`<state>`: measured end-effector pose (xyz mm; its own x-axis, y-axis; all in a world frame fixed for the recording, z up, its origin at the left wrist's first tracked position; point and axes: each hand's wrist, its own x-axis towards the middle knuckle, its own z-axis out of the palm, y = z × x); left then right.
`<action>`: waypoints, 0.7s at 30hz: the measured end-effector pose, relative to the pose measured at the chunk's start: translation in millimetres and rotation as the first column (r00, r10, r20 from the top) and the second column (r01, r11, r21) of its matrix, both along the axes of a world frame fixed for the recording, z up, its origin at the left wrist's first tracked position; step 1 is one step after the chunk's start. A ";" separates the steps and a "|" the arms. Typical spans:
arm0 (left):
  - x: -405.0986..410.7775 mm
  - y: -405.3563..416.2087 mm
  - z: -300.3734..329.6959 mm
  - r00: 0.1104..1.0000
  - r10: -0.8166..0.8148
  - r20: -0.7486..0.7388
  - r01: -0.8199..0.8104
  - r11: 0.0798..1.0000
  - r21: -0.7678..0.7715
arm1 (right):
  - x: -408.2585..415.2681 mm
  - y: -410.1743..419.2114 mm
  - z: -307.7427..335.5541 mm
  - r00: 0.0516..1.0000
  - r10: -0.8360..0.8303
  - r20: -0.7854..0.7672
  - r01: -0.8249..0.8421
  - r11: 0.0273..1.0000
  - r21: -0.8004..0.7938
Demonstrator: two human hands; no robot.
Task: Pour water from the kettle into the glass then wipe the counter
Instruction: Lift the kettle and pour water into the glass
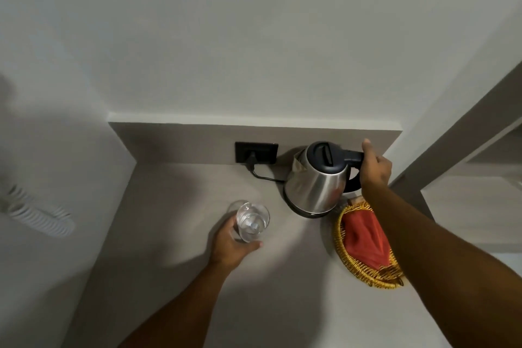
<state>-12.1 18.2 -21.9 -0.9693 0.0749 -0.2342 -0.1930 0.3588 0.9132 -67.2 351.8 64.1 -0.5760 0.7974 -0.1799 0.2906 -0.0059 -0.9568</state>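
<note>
Glass left of kettle — basket right

Glossy steel kettle, wicker basket

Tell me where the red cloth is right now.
In the head view, the red cloth lies in the yellow wicker basket on the counter's right side, just in front of the kettle and partly under the right forearm.
</note>
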 end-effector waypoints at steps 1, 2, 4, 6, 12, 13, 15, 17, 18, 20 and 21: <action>0.1 -0.3 -1.4 1.000 0.000 -0.005 0.000 1.000 -0.014 | -2.6 -1.2 1.0 1.000 0.002 0.009 -0.002 1.000 0.011; 0.4 -0.6 -3.0 1.000 0.003 -0.005 -0.004 0.999 -0.032 | -4.6 -2.6 2.2 1.000 0.010 0.009 -0.010 1.000 0.029; 0.5 -0.8 -5.0 1.000 0.013 -0.016 -0.014 0.998 -0.056 | -6.9 -6.7 11.3 0.998 0.062 0.006 -0.062 0.995 0.078; 0.3 -1.3 -3.9 1.000 0.024 -0.008 -0.024 0.998 -0.053 | -8.5 -16.2 25.5 0.982 0.188 -0.001 -0.185 0.971 0.152; 0.1 -1.5 -5.8 0.999 0.041 0.007 -0.041 0.997 -0.067 | -8.5 -72.0 74.2 0.810 0.577 0.099 -0.488 0.571 0.660; -0.1 -1.8 -6.9 0.999 0.049 0.013 -0.048 0.997 -0.064 | -6.7 -81.6 79.0 0.779 0.615 0.123 -0.502 0.494 0.710; -0.4 -2.0 -8.8 0.999 0.046 0.020 -0.045 0.997 -0.064 | -3.2 -98.4 85.7 0.741 0.652 0.160 -0.492 0.366 0.790; 0.2 -2.2 -10.4 0.999 0.045 0.007 -0.044 0.998 -0.055 | -1.0 -112.9 90.9 0.723 0.666 0.181 -0.457 0.266 0.849; 0.3 -2.4 -10.7 0.999 0.049 -0.002 -0.049 0.998 -0.050 | 0.0 -120.0 93.2 0.711 0.676 0.192 -0.441 0.217 0.871; -0.4 -2.9 -12.3 0.999 0.050 -0.012 -0.050 0.998 -0.043 | 1.8 -132.5 96.2 0.675 0.694 0.249 -0.420 0.085 0.903; -0.6 -3.2 -13.0 0.999 0.046 -0.018 -0.046 0.998 -0.044 | 2.4 -138.3 97.1 0.652 0.699 0.292 -0.412 0.005 0.911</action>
<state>-12.8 15.0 -34.9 -0.9754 0.0200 -0.2195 -0.1944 0.3903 0.8999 -64.7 213.6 161.2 -0.8191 -0.2706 0.5058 -0.4162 0.8871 -0.1994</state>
